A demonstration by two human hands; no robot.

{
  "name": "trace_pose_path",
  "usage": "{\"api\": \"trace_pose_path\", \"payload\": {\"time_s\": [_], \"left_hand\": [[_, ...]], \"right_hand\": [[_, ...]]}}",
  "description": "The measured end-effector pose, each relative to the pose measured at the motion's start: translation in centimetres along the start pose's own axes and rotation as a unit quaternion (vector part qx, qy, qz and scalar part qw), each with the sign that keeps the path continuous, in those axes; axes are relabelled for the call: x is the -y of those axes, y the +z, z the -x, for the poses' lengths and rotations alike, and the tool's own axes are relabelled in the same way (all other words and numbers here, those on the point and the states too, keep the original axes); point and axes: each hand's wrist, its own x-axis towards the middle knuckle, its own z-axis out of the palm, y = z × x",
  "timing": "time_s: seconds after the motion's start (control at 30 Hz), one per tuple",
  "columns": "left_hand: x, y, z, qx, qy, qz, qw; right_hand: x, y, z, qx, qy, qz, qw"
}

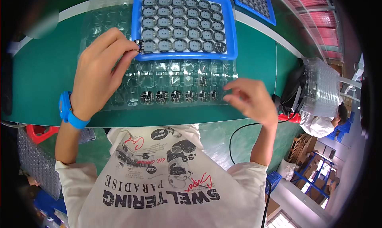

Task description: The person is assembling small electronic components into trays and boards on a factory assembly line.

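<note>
At far left, below the edge of the flat green tabletop: red plastic piece, partly in view. Next, left hand, bright-blue wristband below it. Thumb and fingertips pinched tight on a small black circuit board with metal contacts, right at the near-left corner of the blue rectangular plastic tray. Touching rim or not: can't tell. Inside: rows of grey rounded-square parts, near-right one darker than the rest. Beneath, extending out on the near side: clear plastic pocketed tray, with six black boards along the near row, one more behind, toward the right. At its right end: right hand, fingers curled, loosely parted from thumb, nothing visible in grip. Beyond, upper right: second blue tray, similarly filled. Farther right: tall stack of clear plastic trays.
</note>
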Motion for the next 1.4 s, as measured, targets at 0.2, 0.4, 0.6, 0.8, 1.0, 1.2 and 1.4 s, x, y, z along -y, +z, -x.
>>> {"api": "trace_pose_path", "payload": {"time_s": [0.2,0.4,0.6,0.8,1.0,1.2,1.4], "left_hand": [[0.0,1.1,-0.6,-0.002,-0.012,-0.01,1.0],[0.1,1.5,-1.0,0.022,-0.01,-0.032,0.999],[0.3,2.1,-1.3,0.054,0.001,-0.059,0.997],[0.4,2.3,-1.3,0.065,-0.003,-0.069,0.995],[0.2,2.1,-1.6,0.083,0.003,-0.084,0.993],[-0.2,1.8,-2.0,0.122,0.013,-0.132,0.984],[0.1,1.9,-2.9,0.175,0.061,-0.177,0.967]], "right_hand": [[0.2,3.0,0.9,0.021,-0.065,0.133,0.989],[0.3,1.4,0.5,-0.028,-0.116,0.085,0.989],[-0.1,-0.9,-3.8,-0.197,-0.163,0.034,0.966],[-1.3,-1.3,-7.8,-0.229,-0.16,0.108,0.954],[-2.3,-1.2,-8.9,-0.22,-0.173,0.139,0.95],[-1.9,-1.1,-8.9,-0.221,-0.173,0.154,0.947],[-1.4,-0.9,-8.7,-0.22,-0.183,0.173,0.942]]}}
